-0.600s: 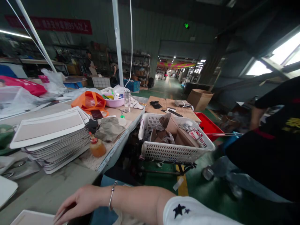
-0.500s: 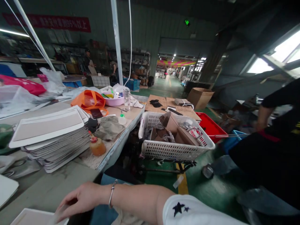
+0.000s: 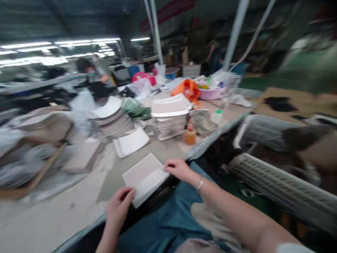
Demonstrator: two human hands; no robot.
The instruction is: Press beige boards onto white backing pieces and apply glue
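Note:
A flat panel (image 3: 142,169) with a beige face and white border lies at the table's front edge. Across its near side runs a smooth white strip (image 3: 151,185), which hangs a little over the edge. My right hand (image 3: 179,169), with a bracelet at the wrist, pinches the strip's right end. At the left end, my left hand (image 3: 119,205) has thumb and fingers closed on the strip's corner. Beyond the panel sits a small pile of white pieces (image 3: 133,141). A tall stack of similar panels (image 3: 172,119) stands behind, beside an orange-brown glue bottle (image 3: 190,135).
Another curved stack (image 3: 112,121) stands back left, near an open carton (image 3: 39,175) with clear plastic. To the right is a white plastic basket (image 3: 276,179) holding cardboard. A pink basin (image 3: 212,93) and orange bag (image 3: 186,89) sit farther back. A person works beyond the table.
My view has swung left. My left hand has come into sight, and both hands are now at the panel's white strip. The person at the right has left the view.

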